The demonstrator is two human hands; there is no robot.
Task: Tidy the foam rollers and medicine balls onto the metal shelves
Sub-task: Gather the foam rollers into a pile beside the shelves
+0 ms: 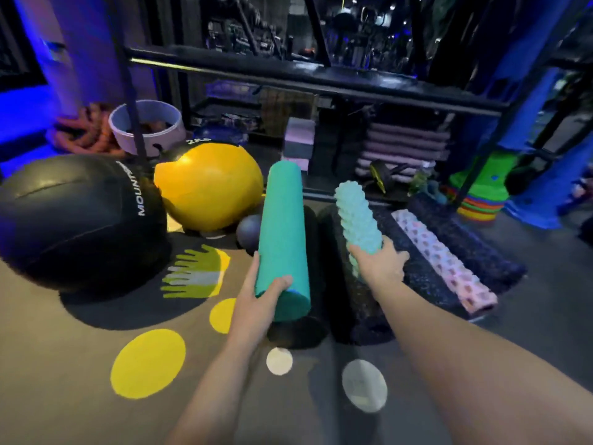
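Your two bare forearms reach forward from the bottom edge over a grey floor (64, 364) painted with flat yellow and pale discs and a yellow handprint mark. Your left hand (256, 297) is wrapped around the near end of a smooth teal roller (282, 232), a plain foam cylinder held tilted up and away from you. Your right hand (377, 263) is clamped on a knobbly mint roller (356, 216), shorter, covered in rounded bumps, also raised at a slant.

Under and between them, two fat black rollers (362, 316) with a speckled, grainy surface lie side by side on the floor. To their right lies a pink roller (446, 261) with a grid of raised pads, resting against another dark speckled roller (475, 245).

On the left sits a big black ball (70, 216), leathery with stitched seams and white lettering. Beside it is a glossy yellow ball (208, 187), and a small dull grey ball (248, 231) is tucked just beside the teal roller.

Beyond these stand the shelves (321, 78), a dark metal frame with flat bars. Its lower level holds folded pale mats (407, 146) and stacked foam blocks (298, 142). A white ring-shaped tub (147, 130) and coiled orange rope (83, 130) sit at far left; a stack of bright cones (478, 194) is at right.
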